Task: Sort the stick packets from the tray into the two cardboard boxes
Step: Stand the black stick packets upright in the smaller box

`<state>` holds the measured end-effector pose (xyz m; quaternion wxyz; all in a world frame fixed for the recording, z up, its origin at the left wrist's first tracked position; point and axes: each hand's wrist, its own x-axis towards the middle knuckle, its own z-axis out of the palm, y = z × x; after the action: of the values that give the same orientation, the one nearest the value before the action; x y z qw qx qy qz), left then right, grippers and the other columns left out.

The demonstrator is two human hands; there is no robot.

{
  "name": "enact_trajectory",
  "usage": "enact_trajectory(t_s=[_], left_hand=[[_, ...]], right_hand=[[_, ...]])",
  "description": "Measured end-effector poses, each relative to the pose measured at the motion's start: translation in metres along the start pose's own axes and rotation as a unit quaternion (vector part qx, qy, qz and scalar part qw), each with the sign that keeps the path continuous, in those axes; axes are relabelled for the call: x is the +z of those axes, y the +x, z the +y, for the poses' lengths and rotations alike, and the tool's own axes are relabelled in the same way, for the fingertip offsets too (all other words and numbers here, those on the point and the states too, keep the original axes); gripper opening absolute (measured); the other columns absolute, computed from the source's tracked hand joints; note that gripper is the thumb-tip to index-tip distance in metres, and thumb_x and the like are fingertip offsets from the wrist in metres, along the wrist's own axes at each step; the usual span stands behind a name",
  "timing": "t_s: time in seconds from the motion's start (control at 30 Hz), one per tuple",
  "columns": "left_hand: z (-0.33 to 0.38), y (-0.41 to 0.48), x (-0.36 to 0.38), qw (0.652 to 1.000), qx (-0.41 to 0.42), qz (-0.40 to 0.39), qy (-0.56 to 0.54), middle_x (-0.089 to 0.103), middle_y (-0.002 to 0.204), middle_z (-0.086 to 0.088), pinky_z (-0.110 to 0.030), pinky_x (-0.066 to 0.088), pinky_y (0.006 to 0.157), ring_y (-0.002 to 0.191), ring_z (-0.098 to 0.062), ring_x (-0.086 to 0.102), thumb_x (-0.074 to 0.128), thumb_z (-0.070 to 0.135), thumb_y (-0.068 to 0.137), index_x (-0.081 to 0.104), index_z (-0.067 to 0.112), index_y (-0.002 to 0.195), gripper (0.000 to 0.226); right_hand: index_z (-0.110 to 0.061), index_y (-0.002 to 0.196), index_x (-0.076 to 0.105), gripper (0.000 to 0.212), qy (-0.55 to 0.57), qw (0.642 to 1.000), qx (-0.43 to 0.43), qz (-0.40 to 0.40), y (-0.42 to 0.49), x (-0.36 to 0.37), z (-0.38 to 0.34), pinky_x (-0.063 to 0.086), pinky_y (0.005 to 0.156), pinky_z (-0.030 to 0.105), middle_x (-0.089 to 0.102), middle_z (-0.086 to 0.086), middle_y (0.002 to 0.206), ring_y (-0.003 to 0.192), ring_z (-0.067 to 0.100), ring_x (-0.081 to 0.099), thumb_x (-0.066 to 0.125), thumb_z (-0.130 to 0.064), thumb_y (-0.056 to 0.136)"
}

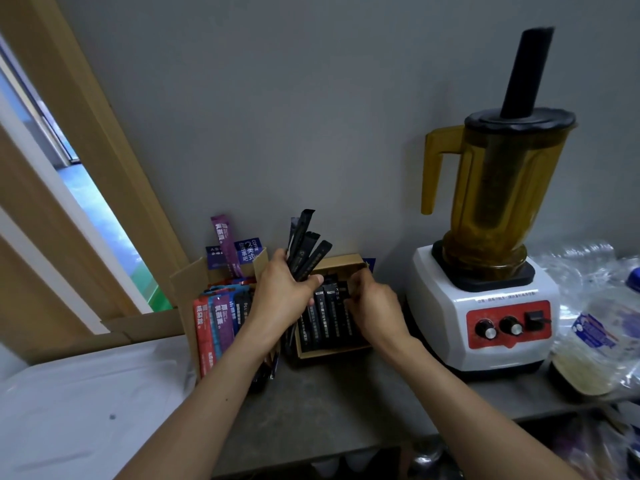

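My left hand (282, 292) grips a bunch of black stick packets (306, 249) that fan upward above the boxes. My right hand (375, 306) reaches into the right cardboard box (346, 350), its fingers curled among the black packets (327, 320) standing there; whether it pinches one is hidden. The left cardboard box (183, 282) holds red, blue and purple packets (216, 320), with one purple packet (224, 242) sticking up at the back. A few dark packets (266, 370) lie on the counter between the boxes. No tray is identifiable.
A blender (485, 306) with an amber jug and a white base stands right of the boxes. Clear plastic bags (595, 317) lie at the far right. A white cloth (86, 407) covers the surface at the left. The grey wall is close behind.
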<state>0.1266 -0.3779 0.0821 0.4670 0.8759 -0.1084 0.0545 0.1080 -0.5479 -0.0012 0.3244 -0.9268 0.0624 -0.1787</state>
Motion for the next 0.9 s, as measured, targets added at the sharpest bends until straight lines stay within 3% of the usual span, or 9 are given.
enact_trajectory(t_s=[0.1,0.2,0.43,0.57,0.67,0.73,0.8,0.9], left_hand=[[-0.002,-0.002,-0.001,1.0,-0.002,0.001,0.004,0.071,0.088,0.001,-0.031,0.061,0.068,0.062,-0.007,0.072,0.076,0.025,0.091,0.051,0.023,0.115,0.034],[-0.002,-0.004,-0.002,1.0,-0.001,0.005,0.009,0.07,0.086,0.001,-0.02,0.054,0.059,0.061,-0.004,0.071,0.076,0.027,0.092,0.051,0.025,0.114,0.034],[-0.004,-0.01,-0.003,1.0,-0.004,-0.002,0.015,0.072,0.083,-0.001,-0.004,0.043,0.048,0.061,0.002,0.069,0.075,0.031,0.092,0.05,0.026,0.118,0.036],[-0.005,-0.012,-0.001,1.0,-0.015,-0.005,0.015,0.071,0.084,-0.003,-0.003,0.042,0.048,0.062,0.004,0.068,0.075,0.032,0.092,0.05,0.024,0.119,0.038],[-0.007,-0.013,0.001,0.999,-0.022,-0.014,0.025,0.071,0.091,-0.003,-0.005,0.044,0.047,0.062,0.003,0.069,0.075,0.033,0.092,0.05,0.025,0.121,0.039],[-0.008,-0.013,0.003,0.999,-0.025,-0.018,0.029,0.071,0.092,-0.001,-0.006,0.044,0.046,0.06,0.001,0.069,0.076,0.032,0.091,0.051,0.025,0.12,0.038],[-0.008,-0.013,0.006,0.999,-0.029,-0.03,0.029,0.071,0.092,0.003,-0.01,0.046,0.047,0.06,-0.002,0.07,0.076,0.031,0.091,0.051,0.025,0.12,0.039],[-0.008,-0.013,0.013,0.998,-0.03,-0.049,0.03,0.071,0.092,0.004,-0.02,0.052,0.053,0.062,-0.005,0.072,0.077,0.03,0.089,0.051,0.028,0.122,0.042]], right_hand=[[-0.02,0.118,0.057,0.023,-0.026,1.0,-0.004,-0.003,-0.001,0.008,0.0,0.048,0.066,0.021,0.07,-0.003,0.104,0.091,0.015,0.069,0.066,-0.021,0.098],[-0.022,0.11,0.06,0.014,-0.045,0.999,-0.014,-0.006,-0.002,0.014,0.002,0.058,0.074,0.028,0.07,-0.004,0.101,0.091,0.014,0.071,0.066,-0.022,0.098],[-0.027,0.107,0.063,0.007,-0.096,0.995,-0.029,0.014,-0.001,0.02,0.006,0.054,0.07,0.025,0.07,-0.006,0.098,0.088,0.01,0.069,0.062,-0.028,0.101],[-0.027,0.109,0.066,0.009,-0.08,0.997,-0.017,-0.008,-0.001,0.019,0.008,0.052,0.072,0.023,0.071,-0.005,0.102,0.091,0.01,0.069,0.06,-0.029,0.102],[-0.03,0.107,0.07,0.013,0.076,0.996,0.003,0.041,-0.003,0.004,-0.003,0.054,0.072,0.022,0.073,-0.01,0.093,0.086,0.004,0.071,0.06,-0.037,0.101],[-0.026,0.1,0.074,0.02,0.281,0.957,0.008,0.072,-0.007,-0.018,-0.021,0.056,0.07,0.024,0.075,-0.006,0.084,0.077,0.004,0.072,0.062,-0.041,0.1],[-0.022,0.094,0.077,0.023,0.418,0.908,0.014,0.029,-0.012,-0.041,-0.039,0.053,0.065,0.019,0.077,-0.003,0.082,0.074,0.004,0.071,0.067,-0.042,0.096],[-0.014,0.09,0.078,0.011,0.47,0.881,0.021,-0.043,-0.014,-0.054,-0.049,0.055,0.066,0.021,0.078,0.002,0.084,0.073,0.009,0.073,0.076,-0.025,0.09]])
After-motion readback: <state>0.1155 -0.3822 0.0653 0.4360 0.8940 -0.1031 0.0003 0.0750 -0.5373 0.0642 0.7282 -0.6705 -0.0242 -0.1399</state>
